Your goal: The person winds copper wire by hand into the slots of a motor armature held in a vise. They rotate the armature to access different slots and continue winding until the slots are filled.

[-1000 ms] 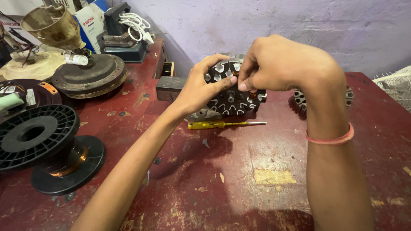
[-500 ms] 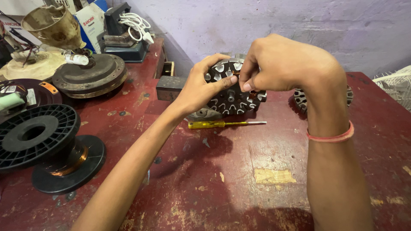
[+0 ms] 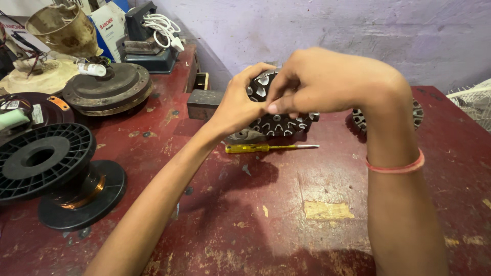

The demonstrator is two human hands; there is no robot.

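A round black slotted motor stator (image 3: 279,122) stands on edge at the back of the worn red table (image 3: 286,225). My left hand (image 3: 240,105) grips its left rim. My right hand (image 3: 327,82) curls over its top, fingers pressed on the slotted face. A yellow-handled screwdriver (image 3: 268,147) lies flat just in front of the stator, under both hands. A second slotted stator (image 3: 360,118) sits behind my right wrist, mostly hidden.
At the left edge stands a black spool of copper wire (image 3: 61,179). Behind it are a round fan motor housing (image 3: 107,89), a grey metal block (image 3: 204,104), a white cable (image 3: 161,25) and a worn bucket (image 3: 64,30). A white wire fan guard (image 3: 473,102) lies far right.
Both hands stay on the stator; my right fingers have shifted slightly on its face. Nothing else has moved.
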